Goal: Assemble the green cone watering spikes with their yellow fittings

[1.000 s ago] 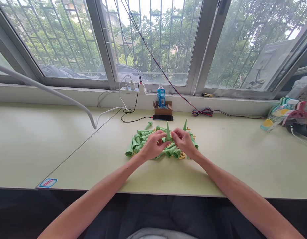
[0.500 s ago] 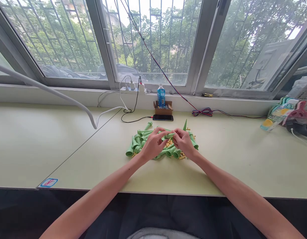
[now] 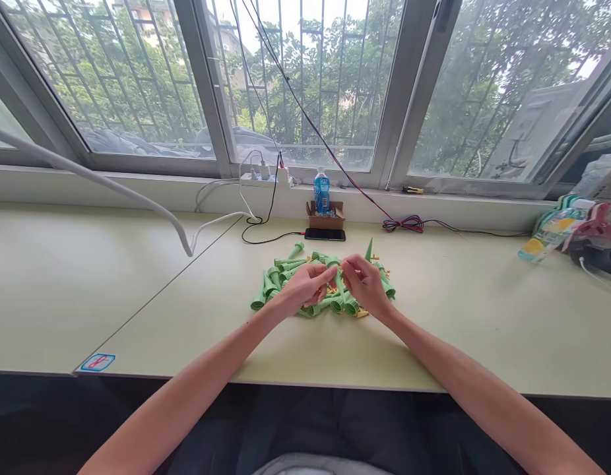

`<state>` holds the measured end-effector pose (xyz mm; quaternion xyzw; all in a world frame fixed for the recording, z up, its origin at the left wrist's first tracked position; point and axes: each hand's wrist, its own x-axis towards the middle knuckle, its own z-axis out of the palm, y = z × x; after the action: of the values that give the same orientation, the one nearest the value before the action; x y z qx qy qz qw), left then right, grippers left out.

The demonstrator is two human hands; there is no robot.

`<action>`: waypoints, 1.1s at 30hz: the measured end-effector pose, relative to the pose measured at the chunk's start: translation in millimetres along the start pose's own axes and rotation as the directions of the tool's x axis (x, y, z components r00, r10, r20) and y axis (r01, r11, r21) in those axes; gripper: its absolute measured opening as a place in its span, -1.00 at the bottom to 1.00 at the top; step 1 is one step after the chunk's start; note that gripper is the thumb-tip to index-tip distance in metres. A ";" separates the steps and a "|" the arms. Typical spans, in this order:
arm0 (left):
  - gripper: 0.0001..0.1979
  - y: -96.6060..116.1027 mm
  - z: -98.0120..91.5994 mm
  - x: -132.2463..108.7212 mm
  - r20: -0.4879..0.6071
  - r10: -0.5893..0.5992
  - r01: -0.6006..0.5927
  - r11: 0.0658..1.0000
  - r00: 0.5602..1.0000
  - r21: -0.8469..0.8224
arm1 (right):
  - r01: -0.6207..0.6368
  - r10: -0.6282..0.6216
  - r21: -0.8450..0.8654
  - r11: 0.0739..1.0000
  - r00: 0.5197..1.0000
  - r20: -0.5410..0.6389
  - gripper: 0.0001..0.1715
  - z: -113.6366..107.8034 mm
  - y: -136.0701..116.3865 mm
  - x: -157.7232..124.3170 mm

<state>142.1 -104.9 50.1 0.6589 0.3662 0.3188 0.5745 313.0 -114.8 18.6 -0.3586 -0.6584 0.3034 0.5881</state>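
Observation:
A heap of green plastic cone spikes (image 3: 278, 277) mixed with small yellow parts (image 3: 361, 313) lies on the pale green table (image 3: 434, 330). Both my hands hover over the middle of the heap. My left hand (image 3: 305, 287) and my right hand (image 3: 365, 285) are closed in a pinch on the same green cone (image 3: 336, 276), which lies tilted between them with its wide end up and its tip down toward the heap. One cone (image 3: 369, 249) stands upright at the back of the heap.
A black phone (image 3: 324, 234), a small cardboard box (image 3: 326, 216) and a blue bottle (image 3: 321, 191) sit by the window sill. Cables (image 3: 404, 223) and a white power strip (image 3: 266, 175) run along the back. Colourful packages (image 3: 567, 231) lie at the far right.
The cone held between my hands stood tip-up a second ago, then was tipped sideways, and now points tip-down toward the heap. Both hands stayed over the heap.

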 end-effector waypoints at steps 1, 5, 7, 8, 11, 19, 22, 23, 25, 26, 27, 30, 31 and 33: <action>-0.53 0.1 0.0 -0.4 0.003 0.011 -0.011 1.000 1.000 -0.006 | -0.003 0.003 0.003 1.000 1.000 0.000 -0.61 0.6 0.2 -0.5; -0.55 0.6 0.0 -2.1 -0.027 0.083 -0.083 0.996 0.996 0.015 | -0.034 0.034 0.019 0.999 0.999 -0.004 -0.59 1.8 1.1 -1.4; -0.56 1.0 0.0 -2.8 -0.042 0.109 -0.107 0.993 0.993 0.044 | -0.047 0.047 0.037 0.998 0.999 0.000 -0.58 1.7 0.7 -1.3; -0.56 1.1 0.0 -3.0 -0.050 0.119 -0.116 0.992 0.992 0.060 | -0.051 0.051 0.045 0.998 0.999 0.003 -0.58 1.7 0.3 -1.2; -0.59 0.5 0.3 -3.4 -0.076 0.148 -0.139 0.984 0.986 0.114 | -0.065 0.064 0.077 0.995 0.998 0.008 -0.59 1.7 -1.2 -0.9; -0.72 -5.5 0.9 -1.8 -0.085 0.323 -0.293 0.921 0.943 0.257 | -0.172 0.162 0.215 0.961 0.985 0.064 -0.54 3.2 -2.2 -1.2; -0.74 -7.8 1.9 -0.3 -0.092 0.407 -0.362 0.878 0.909 0.312 | -0.207 0.190 0.252 0.945 0.978 0.090 -0.54 2.8 -2.1 -0.9; -0.76 -8.7 2.1 0.1 -0.088 0.440 -0.389 0.857 0.894 0.337 | -0.218 0.198 0.261 0.940 0.975 0.100 -0.55 2.4 -2.2 -0.6; -0.78 -10.1 2.1 0.6 -0.066 0.490 -0.428 0.812 0.869 0.396 | -0.239 0.212 0.278 0.930 0.969 0.123 -0.56 1.3 -2.4 0.2; -0.78 -10.8 1.9 0.7 -0.052 0.508 -0.441 0.789 0.860 0.427 | -0.248 0.218 0.286 0.925 0.967 0.135 -0.57 0.6 -2.6 0.5; -0.77 -11.3 1.4 0.7 -0.038 0.523 -0.451 0.767 0.851 0.456 | -0.256 0.222 0.294 0.921 0.964 0.144 -0.58 -0.1 -2.8 0.9; -0.75 -12.4 -0.6 0.7 0.003 0.565 -0.481 0.700 0.825 0.528 | -0.270 0.233 0.307 0.912 0.960 0.155 -0.61 -1.9 -3.1 1.6; -0.74 -12.5 -1.3 0.8 0.015 0.576 -0.489 0.680 0.817 0.546 | -0.273 0.236 0.306 0.912 0.960 0.153 -0.61 -2.2 -3.1 1.8; -0.73 -12.6 -2.2 1.1 0.029 0.587 -0.496 0.656 0.809 0.568 | -0.273 0.238 0.303 0.913 0.960 0.148 -0.61 -2.1 -2.8 2.2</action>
<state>139.4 -101.9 37.9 0.8468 0.2720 0.4072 0.2074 314.6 -114.6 22.4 -0.3244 -0.5786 0.4993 0.5574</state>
